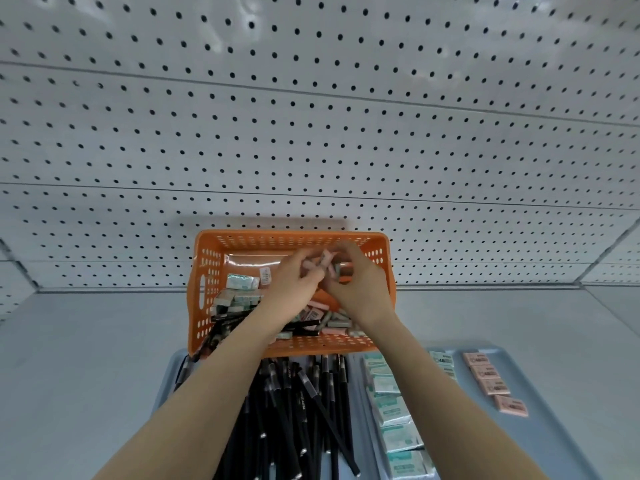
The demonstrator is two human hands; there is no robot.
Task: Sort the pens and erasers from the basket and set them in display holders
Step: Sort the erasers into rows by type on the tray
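An orange perforated basket (204, 268) stands against the pegboard wall. Inside lie green-sleeved erasers (242, 282), pink erasers (318, 304) and a few black pens (225, 320). Both my hands reach into its far right part. My left hand (294, 275) and my right hand (356, 282) meet there, and their curled fingers hold several pink erasers (325, 259) between them. In front of the basket a grey-blue display tray (550, 420) holds a heap of black pens (304, 410), a row of green erasers (391, 407) and a row of pink erasers (491, 382).
A white pegboard wall (311, 133) rises behind the basket. The basket and tray rest on a pale grey shelf (86, 358). Bare shelf surface lies left of the tray and to the right of the basket.
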